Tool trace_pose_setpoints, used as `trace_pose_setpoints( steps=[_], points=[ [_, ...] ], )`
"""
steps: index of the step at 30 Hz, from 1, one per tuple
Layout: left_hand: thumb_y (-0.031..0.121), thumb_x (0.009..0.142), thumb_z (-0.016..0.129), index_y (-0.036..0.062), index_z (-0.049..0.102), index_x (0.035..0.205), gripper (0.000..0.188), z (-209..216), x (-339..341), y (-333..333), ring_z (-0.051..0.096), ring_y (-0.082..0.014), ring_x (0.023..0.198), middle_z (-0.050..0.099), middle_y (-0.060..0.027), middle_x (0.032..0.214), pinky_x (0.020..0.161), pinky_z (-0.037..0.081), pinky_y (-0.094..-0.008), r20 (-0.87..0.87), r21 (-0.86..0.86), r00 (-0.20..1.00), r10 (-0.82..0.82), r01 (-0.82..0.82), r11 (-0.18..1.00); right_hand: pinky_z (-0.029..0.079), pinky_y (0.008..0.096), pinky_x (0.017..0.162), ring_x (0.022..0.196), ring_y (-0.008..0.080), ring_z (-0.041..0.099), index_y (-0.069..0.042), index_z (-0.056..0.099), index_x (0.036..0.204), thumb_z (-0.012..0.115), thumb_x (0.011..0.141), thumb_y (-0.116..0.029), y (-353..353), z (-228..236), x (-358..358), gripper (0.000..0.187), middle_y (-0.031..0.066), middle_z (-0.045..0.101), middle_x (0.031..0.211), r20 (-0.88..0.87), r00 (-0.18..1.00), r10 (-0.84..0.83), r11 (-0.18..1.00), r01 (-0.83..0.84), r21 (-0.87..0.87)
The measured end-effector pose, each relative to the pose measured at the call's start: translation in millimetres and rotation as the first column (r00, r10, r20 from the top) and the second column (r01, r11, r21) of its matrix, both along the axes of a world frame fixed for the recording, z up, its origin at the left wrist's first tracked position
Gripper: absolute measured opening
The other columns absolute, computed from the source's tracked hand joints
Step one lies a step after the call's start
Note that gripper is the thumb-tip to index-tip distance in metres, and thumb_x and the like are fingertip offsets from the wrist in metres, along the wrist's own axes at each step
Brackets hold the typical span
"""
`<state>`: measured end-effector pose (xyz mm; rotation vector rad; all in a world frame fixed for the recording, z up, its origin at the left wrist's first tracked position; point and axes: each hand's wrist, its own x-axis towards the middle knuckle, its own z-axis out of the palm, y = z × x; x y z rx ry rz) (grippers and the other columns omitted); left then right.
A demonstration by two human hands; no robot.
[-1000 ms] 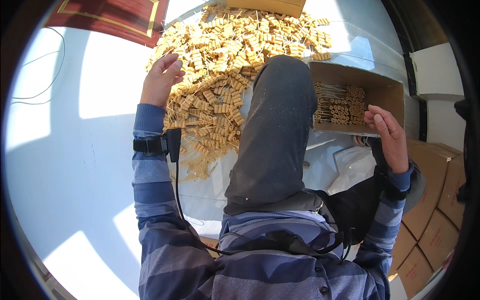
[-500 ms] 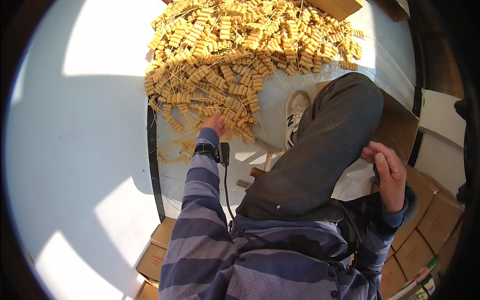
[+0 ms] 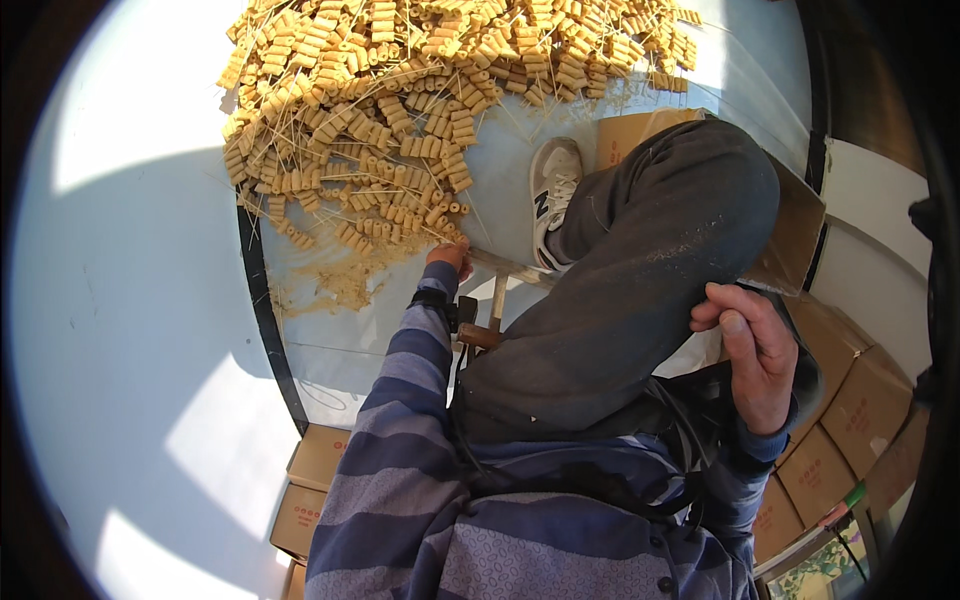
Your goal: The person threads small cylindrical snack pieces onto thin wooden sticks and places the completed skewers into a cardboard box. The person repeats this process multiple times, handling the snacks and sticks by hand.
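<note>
A big heap of tan, ridged rolls threaded on thin wooden sticks [image 3: 400,115] covers the pale surface ahead of me. My left hand [image 3: 452,258] is at the heap's near right edge, beside the end of a wooden bar [image 3: 510,266]. Its fingers look curled, and whatever they hold is hidden. Above my bent leg [image 3: 640,270], my right hand [image 3: 758,355] hovers with fingers bent in toward the thumb. Nothing shows clearly between them. A dark device [image 3: 466,312] is strapped to my left wrist.
Tan crumbs [image 3: 345,280] lie along the heap's near edge. An open cardboard box [image 3: 790,235] stands beyond my knee. Closed cartons are stacked at lower right [image 3: 825,470] and lower left [image 3: 300,515]. My shoe [image 3: 553,200] is close to the heap.
My left hand has moved from over the heap's near edge to its right corner, by the wooden bar. The view has shifted, so the heap sits further left and up. The right hand stays bent.
</note>
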<state>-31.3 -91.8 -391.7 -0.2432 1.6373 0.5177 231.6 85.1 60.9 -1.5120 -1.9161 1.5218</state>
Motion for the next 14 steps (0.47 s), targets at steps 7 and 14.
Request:
trace_pose_setpoints(
  steps=[7, 14],
  points=[
    [0.024, 0.096, 0.063, 0.0048, 0.059, 0.094, 0.020, 2, 1, -7, 0.062, -0.0168, 0.060, 0.064, -0.0084, 0.078, 0.051, 0.053, -0.0293, 0.035, 0.238, 0.991, 0.132, -0.136, 0.962, 0.050, 0.0246, 0.077, 0.084, 0.0133, 0.065, 0.001, 0.064, 0.120, 0.055, 0.101, -0.010, 2, -7, 1, 0.024, 0.0076, 0.067, 0.093, -0.017, 1.000, -0.017, 1.000, 0.017, -0.022],
    [0.016, 0.096, 0.062, 0.0049, 0.055, 0.125, 0.032, 72, -5, -53, 0.066, -0.0184, 0.067, 0.068, -0.0114, 0.089, 0.060, 0.058, -0.0304, 0.068, 0.304, 0.968, 0.241, -0.250, 0.919, 0.050, 0.0257, 0.078, 0.084, 0.0139, 0.064, 0.000, 0.065, 0.120, 0.057, 0.101, -0.011, 1, -4, -3, 0.024, 0.0077, 0.067, 0.093, -0.022, 0.999, 0.041, 0.999, -0.041, -0.001]
  ],
)
